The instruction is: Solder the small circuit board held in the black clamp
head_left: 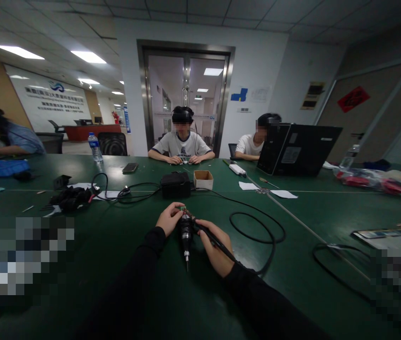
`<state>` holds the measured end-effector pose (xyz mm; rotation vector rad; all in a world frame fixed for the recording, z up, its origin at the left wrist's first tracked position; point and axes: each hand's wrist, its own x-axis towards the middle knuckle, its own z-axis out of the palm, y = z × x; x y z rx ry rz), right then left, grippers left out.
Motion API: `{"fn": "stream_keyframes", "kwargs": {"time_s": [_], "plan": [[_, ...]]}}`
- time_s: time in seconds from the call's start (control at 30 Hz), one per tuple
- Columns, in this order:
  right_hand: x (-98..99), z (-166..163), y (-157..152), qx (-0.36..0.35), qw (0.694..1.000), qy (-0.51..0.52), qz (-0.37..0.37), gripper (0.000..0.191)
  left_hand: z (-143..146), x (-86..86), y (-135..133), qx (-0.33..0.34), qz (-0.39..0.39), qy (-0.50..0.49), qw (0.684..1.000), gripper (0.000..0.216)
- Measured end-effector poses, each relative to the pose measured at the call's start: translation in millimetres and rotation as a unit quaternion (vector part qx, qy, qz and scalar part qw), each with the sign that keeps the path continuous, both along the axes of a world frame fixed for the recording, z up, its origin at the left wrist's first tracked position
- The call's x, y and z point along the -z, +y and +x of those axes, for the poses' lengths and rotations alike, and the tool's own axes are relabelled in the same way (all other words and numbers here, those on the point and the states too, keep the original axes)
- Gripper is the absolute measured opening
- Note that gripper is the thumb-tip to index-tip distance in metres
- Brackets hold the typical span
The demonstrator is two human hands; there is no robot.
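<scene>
Head view: the electric screwdriver (185, 230) lies on the green table (200, 302) between my hands, its long axis running nearly straight away from me, bit towards me and wired end (187, 214) farthest off. My left hand (168, 219) grasps it around that wired end, thumb and fingers pinched in from the left. My right hand (219, 257) is wrapped around a black pen-shaped tool (216, 242), slanting forward and leftward, its front end just beside the same wired end. Left is nearer, already touching; whether the pen-shaped tool touches too, I cannot tell.
</scene>
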<state>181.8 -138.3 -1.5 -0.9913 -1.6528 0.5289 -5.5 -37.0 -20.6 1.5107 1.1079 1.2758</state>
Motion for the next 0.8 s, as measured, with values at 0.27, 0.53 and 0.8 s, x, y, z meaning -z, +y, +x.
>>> {"fn": "stream_keyframes", "kwargs": {"time_s": [0.27,0.53,0.8], "plan": [[2.9,-0.3,1.7,0.003,1.0,-0.003,0.008,0.028,0.0,1.1,0.4,0.007,-0.002,-0.009,1.0,0.037],[2.1,0.9,1.6,0.0,1.0,-0.005,-0.006,0.028,-1.2,5.0,2.9,0.013,0.009,-0.018,1.0,0.031],[0.3,0.6,0.6,0.002,1.0,-0.002,-0.001,0.027,-1.7,4.3,1.3,0.016,0.0,-0.008,1.0,0.032]]}}
